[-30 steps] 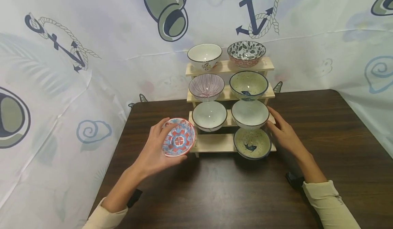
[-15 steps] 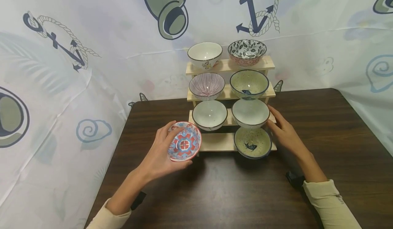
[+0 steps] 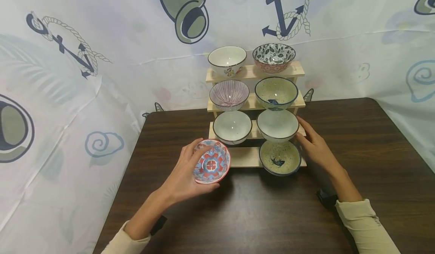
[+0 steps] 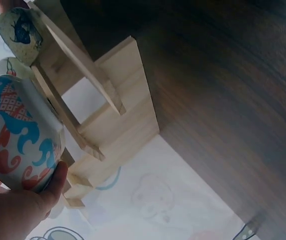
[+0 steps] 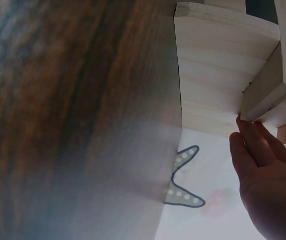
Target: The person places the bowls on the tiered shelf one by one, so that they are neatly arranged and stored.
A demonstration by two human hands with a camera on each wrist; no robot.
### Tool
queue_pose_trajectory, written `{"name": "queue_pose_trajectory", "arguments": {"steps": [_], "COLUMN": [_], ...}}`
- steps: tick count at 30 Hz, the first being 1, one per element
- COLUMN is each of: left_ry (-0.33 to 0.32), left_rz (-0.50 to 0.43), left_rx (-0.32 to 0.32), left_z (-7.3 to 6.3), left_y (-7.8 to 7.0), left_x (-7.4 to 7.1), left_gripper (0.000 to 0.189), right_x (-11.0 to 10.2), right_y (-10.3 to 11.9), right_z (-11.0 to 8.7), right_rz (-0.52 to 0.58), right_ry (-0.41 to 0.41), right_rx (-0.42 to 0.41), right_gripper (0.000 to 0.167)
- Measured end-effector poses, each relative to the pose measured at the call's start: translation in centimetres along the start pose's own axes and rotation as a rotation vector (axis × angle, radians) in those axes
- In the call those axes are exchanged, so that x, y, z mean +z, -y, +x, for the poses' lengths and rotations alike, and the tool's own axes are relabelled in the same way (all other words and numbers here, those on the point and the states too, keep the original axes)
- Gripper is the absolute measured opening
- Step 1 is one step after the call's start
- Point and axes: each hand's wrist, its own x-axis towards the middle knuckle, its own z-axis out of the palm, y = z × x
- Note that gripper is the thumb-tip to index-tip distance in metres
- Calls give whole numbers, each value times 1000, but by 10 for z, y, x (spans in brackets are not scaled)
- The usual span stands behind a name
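My left hand [image 3: 185,174] grips a small bowl [image 3: 211,164] with a red and blue pattern and a red rim, tilted so that its inside faces me. It overlaps the left end of the rack's lowest step in the head view. The left wrist view shows the thumb against the patterned outside of this bowl [image 4: 20,132]. My right hand [image 3: 317,148] touches the right end of the wooden step rack [image 3: 242,157], beside a white bowl [image 3: 278,124] and a green speckled bowl [image 3: 280,158]. Its fingers [image 5: 257,145] reach straight to a step's edge in the right wrist view.
Higher on the rack stand a white bowl [image 3: 232,126], a striped bowl [image 3: 229,94], a green bowl [image 3: 276,92], a flowered white bowl [image 3: 227,59] and a leaf-patterned bowl [image 3: 273,57]. A printed cloth [image 3: 136,27] hangs behind the dark wooden table [image 3: 258,216].
My left hand has carried the red and blue bowl to the right and slightly towards me, across the rack's lower left corner. My right hand keeps its place at the rack.
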Motion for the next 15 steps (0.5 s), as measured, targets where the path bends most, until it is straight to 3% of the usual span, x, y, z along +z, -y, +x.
{"name": "queue_pose_trajectory", "arguments": {"steps": [15], "left_ry": [47], "left_rz": [-11], "left_rx": [21], "left_z": [0], "left_y": [-3], "left_x": [15], "left_gripper": [103], "right_x": [1], "right_y": [-1], "right_z": [-1], "right_rz": [13], "right_ry": [-4], "right_rx": [-2], "right_gripper": [64]}}
